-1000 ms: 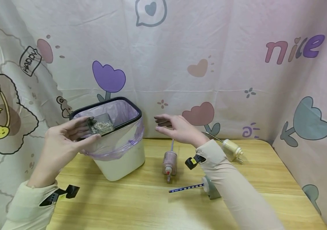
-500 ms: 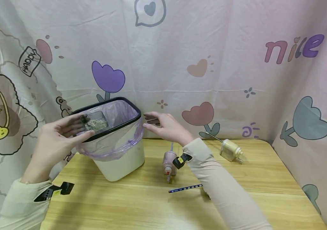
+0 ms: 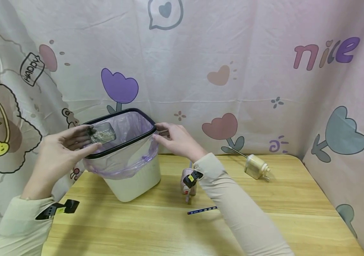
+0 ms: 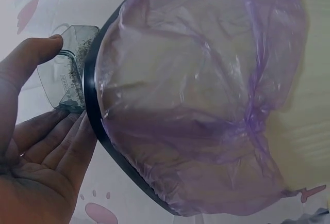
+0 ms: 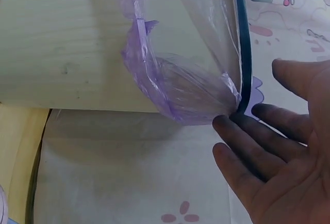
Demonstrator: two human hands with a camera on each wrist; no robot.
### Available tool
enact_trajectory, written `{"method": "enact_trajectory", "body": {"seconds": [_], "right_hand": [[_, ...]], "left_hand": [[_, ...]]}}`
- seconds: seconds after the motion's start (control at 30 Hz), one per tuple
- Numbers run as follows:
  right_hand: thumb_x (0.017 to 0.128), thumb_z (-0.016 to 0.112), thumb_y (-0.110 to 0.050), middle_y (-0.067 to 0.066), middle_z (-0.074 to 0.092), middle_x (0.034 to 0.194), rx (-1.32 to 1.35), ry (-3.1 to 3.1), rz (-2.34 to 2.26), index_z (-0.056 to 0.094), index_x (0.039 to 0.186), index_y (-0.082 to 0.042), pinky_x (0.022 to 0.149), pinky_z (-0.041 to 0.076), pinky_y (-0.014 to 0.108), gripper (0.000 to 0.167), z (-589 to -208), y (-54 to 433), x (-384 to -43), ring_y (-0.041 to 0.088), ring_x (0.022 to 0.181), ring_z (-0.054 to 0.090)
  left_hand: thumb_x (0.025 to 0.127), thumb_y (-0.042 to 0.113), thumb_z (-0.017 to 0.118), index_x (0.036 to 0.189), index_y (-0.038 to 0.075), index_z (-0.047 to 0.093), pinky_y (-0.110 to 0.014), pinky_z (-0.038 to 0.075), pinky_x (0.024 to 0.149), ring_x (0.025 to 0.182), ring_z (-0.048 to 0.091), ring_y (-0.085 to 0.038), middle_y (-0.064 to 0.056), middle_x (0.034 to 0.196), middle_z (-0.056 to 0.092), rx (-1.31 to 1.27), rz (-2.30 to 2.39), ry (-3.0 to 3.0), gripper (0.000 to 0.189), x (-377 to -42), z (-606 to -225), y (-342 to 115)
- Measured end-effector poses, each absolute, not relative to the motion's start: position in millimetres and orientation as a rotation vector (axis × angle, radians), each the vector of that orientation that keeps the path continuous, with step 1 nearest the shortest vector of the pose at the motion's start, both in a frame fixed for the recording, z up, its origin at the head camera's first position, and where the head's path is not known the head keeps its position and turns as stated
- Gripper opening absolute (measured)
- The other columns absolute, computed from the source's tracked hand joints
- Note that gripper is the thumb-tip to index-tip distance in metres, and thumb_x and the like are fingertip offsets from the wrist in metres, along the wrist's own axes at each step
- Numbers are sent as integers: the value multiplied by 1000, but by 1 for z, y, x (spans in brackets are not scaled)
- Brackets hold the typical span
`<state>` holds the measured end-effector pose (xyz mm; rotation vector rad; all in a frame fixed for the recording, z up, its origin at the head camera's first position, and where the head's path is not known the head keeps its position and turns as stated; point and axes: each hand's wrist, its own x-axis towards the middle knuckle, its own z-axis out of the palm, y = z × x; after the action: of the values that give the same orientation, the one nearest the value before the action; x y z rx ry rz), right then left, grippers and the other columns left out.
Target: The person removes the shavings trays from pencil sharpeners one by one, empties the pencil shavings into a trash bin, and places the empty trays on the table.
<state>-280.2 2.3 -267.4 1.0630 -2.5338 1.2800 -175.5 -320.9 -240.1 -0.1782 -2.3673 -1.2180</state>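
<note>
My left hand (image 3: pixel 57 154) pinches a small clear plastic box (image 3: pixel 104 133) between thumb and fingers. Pale shavings or crumbs lie inside the box, which is tilted over the near-left part of a white bin (image 3: pixel 137 186). A purple plastic bag (image 3: pixel 138 165) lines the bin and folds over its black rim (image 3: pixel 122 146). At the opposite corner, the fingertips of my right hand (image 3: pixel 178 140) touch the rim and bag. In the right wrist view the fingers of that hand (image 5: pixel 283 157) are loosely extended, with the thumb apart from the rim.
A pink bottle-like object (image 3: pixel 185 188) stands partly behind the right wrist. A cream one (image 3: pixel 255 166) with a thin metal rod lies farther right. A blue patterned pencil (image 3: pixel 202 210) shows beside the right forearm on the wooden table (image 3: pixel 143 231). A printed cloth (image 3: pixel 182 71) hangs behind.
My right hand has moved left until it touches the bin's rim. The left hand has shifted slightly left with the box. The forearm now covers the grey-green object at the pencil's end.
</note>
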Motion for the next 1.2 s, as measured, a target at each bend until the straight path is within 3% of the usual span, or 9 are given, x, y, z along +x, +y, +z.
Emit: {"method": "enact_trajectory", "body": {"seconds": [0.2, 0.43, 0.57, 0.67, 0.83, 1.13, 1.2], "right_hand": [[109, 62, -32, 14, 66, 151, 1013, -2527, 1207, 57, 152, -4, 117, 54, 39, 52, -268, -3, -283, 27, 134, 68], [110, 58, -35, 12, 59, 159, 948, -2555, 1133, 54, 156, -6, 128, 43, 41, 55, -270, -10, -288, 29, 150, 54], [111, 57, -36, 13, 57, 160, 914, -2567, 1174, 51, 158, -5, 128, 44, 41, 57, -270, -14, -289, 29, 149, 55], [111, 56, -36, 16, 58, 158, 903, -2556, 1206, 51, 158, -4, 124, 48, 41, 57, -269, -19, -291, 30, 143, 61], [111, 57, -34, 18, 62, 153, 879, -2536, 1225, 52, 156, -2, 119, 53, 39, 56, -270, -25, -292, 29, 134, 69], [110, 59, -35, 18, 69, 145, 828, -2542, 1216, 53, 156, -4, 118, 54, 42, 55, -272, -28, -293, 32, 133, 68], [110, 60, -34, 19, 69, 144, 821, -2541, 1225, 53, 156, -4, 118, 54, 43, 55, -271, -29, -292, 33, 133, 68]], "left_hand": [[89, 17, 91, 149, 2, 61, -3, 57, 80, 93, 71, 16, 37, 102, 71, -115, -1195, -2398, 68, -175, -237, -325], [89, 22, 90, 152, 4, 59, -3, 56, 79, 93, 69, 18, 39, 102, 68, -89, -1159, -2431, 73, -176, -236, -331], [89, 31, 91, 154, 7, 58, -2, 55, 78, 91, 67, 21, 40, 103, 65, -69, -1068, -2468, 77, -176, -235, -333], [88, 38, 91, 154, 11, 59, -1, 54, 77, 90, 66, 22, 28, 114, 72, -49, -979, -2496, 79, -178, -234, -333], [88, 40, 91, 153, 12, 61, -1, 53, 73, 87, 64, 24, -13, 130, 76, -54, -889, -2524, 77, -182, -233, -332], [90, 32, 89, 150, 5, 61, 3, 44, 70, 82, 53, 30, -29, 123, 76, -112, -735, -2547, 71, -188, -230, -328], [89, 30, 89, 148, 4, 63, 3, 43, 70, 84, 61, 22, -29, 122, 76, -126, -693, -2540, 70, -189, -230, -327]]}}
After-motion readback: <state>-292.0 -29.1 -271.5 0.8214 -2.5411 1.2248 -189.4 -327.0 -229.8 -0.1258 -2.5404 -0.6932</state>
